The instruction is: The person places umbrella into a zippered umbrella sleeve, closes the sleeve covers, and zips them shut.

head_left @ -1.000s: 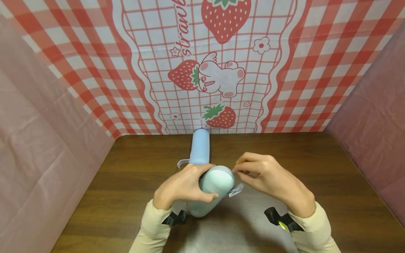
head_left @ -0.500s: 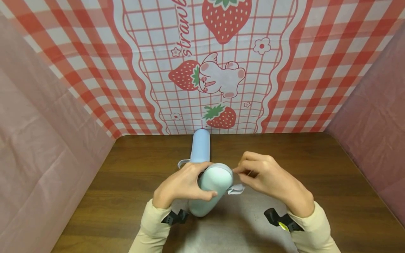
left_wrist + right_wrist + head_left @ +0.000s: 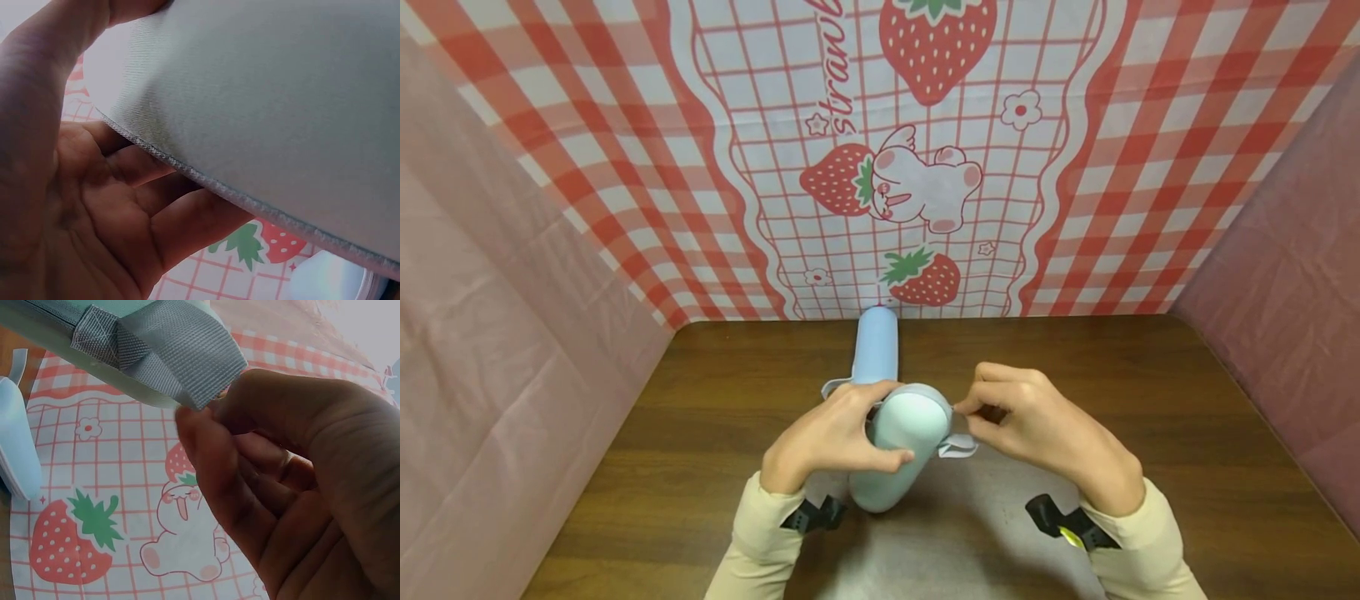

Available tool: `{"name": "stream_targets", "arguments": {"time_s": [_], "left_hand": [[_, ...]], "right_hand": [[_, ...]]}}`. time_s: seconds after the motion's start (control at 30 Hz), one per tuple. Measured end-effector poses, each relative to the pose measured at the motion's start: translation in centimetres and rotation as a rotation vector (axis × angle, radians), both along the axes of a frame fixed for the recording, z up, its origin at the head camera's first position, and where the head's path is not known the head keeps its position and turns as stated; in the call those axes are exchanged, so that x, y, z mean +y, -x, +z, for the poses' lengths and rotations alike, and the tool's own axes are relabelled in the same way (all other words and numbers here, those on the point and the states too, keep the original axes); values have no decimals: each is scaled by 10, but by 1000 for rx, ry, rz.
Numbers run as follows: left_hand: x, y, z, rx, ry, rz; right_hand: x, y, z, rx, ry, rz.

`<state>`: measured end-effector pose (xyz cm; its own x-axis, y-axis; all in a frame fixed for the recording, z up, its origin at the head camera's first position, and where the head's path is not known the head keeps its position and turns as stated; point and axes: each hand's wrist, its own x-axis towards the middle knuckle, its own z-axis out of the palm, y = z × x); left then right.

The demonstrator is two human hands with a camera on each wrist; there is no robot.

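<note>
My left hand (image 3: 831,437) grips a mint-green zip case (image 3: 898,454) from its left side, thumb across the front and fingers behind. The case is held tilted, its rounded top up. In the left wrist view its fabric wall and piped edge (image 3: 206,181) cross over the fingers. At the top right edge of the case my right hand (image 3: 1037,425) pinches the zipper pull between thumb and index fingertip; the pull itself is mostly hidden. A grey webbing loop (image 3: 181,350) sticks out of the case just below these fingertips and partly covers them in the right wrist view.
Behind the left hand a light blue case (image 3: 876,346) with a strap lies on the brown wooden table (image 3: 700,467), reaching the back edge. A strawberry-print cloth (image 3: 925,192) hangs behind the table. Pink cloths (image 3: 497,292) flank both sides.
The mint-green case has shifted slightly up and left, tipping a little in my left hand. My right fingertips stay at its edge, almost unmoved.
</note>
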<state>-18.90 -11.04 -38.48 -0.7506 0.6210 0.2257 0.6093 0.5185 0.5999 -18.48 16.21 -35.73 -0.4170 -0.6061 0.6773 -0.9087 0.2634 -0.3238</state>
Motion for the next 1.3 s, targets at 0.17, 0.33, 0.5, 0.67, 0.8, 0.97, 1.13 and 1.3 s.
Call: {"name": "stream_targets", "arguments": {"time_s": [0.17, 0.33, 0.5, 0.67, 0.8, 0.97, 1.13, 1.3], "left_hand": [[-1, 0, 0, 3, -1, 2], [-1, 1, -1, -8, 0, 0], [-1, 0, -1, -9, -3, 2], [-1, 1, -2, -7, -4, 0], [-1, 1, -2, 1, 2, 6], [-1, 2, -3, 5, 1, 6], [-1, 2, -4, 1, -5, 8], [-1, 2, -4, 3, -5, 12]], "right_hand": [[1, -1, 0, -16, -17, -2], [2, -1, 0, -23, -22, -1], [1, -1, 0, -18, -26, 2], [1, -1, 0, -28, -34, 2], [1, -2, 0, -39, -40, 5], [2, -2, 0, -46, -44, 6], [2, -1, 0, -52, -43, 17], [2, -1, 0, -63, -49, 14]]}}
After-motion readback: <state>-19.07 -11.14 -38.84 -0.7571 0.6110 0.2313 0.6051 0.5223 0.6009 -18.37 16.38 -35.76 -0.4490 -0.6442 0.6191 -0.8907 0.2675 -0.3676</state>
